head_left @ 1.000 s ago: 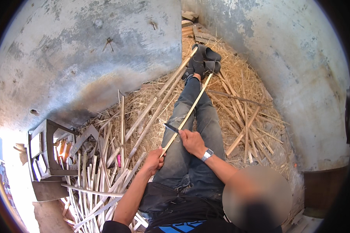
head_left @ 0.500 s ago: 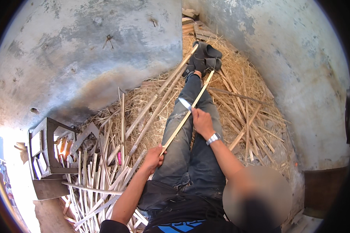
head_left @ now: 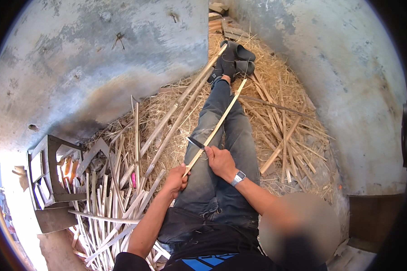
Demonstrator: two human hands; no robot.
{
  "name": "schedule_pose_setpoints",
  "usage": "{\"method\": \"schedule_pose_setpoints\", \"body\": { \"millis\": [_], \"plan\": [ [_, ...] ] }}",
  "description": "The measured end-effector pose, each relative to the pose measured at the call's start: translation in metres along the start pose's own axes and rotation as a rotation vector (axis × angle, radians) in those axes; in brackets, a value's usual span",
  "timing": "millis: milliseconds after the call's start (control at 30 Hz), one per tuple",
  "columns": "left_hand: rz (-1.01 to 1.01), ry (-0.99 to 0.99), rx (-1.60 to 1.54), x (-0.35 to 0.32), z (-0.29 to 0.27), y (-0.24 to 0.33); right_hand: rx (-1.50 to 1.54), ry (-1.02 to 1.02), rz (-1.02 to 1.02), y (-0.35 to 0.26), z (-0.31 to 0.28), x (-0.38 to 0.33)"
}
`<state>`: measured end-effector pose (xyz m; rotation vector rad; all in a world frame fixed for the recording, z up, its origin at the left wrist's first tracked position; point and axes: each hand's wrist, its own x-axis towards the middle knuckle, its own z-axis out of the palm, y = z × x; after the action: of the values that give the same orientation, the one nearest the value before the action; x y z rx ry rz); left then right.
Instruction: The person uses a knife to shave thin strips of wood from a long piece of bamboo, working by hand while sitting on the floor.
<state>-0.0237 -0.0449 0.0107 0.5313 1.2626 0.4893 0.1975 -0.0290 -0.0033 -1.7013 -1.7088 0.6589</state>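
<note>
A long pale bamboo strip (head_left: 222, 118) slants across my outstretched legs, its far end close to the crossed feet in dark shoes (head_left: 226, 63). My left hand (head_left: 175, 181) is closed round its near end, over the left thigh. Above the thighs, my right hand (head_left: 220, 161) grips a knife (head_left: 196, 143); the fingers hide its handle. The knife's blade lies across the strip and points to the upper left. On the right wrist is a silver watch (head_left: 238, 178).
Many pale strips (head_left: 106, 203) are heaped at the left, beside a dark open-framed box (head_left: 54, 176). Longer strips (head_left: 176, 108) run along my left leg. Shavings (head_left: 276, 72) and more sticks (head_left: 285, 144) cover the floor at the right. Worn walls (head_left: 113, 49) enclose both sides.
My right hand and the knife have slid down along the strip, toward my body and the left hand. The left hand still holds the near end.
</note>
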Motion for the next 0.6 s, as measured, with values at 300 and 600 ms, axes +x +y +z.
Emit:
{"method": "schedule_pose_setpoints", "body": {
  "millis": [300, 600],
  "plan": [
    [0.006, -0.028, 0.006, -0.010, 0.005, 0.007, 0.206, -0.222, 0.051, -0.028, -0.008, -0.029],
    [0.555, -0.033, 0.253, -0.022, 0.027, 0.010, 0.972, -0.215, 0.462, -0.027, -0.049, -0.016]
  ]
}}
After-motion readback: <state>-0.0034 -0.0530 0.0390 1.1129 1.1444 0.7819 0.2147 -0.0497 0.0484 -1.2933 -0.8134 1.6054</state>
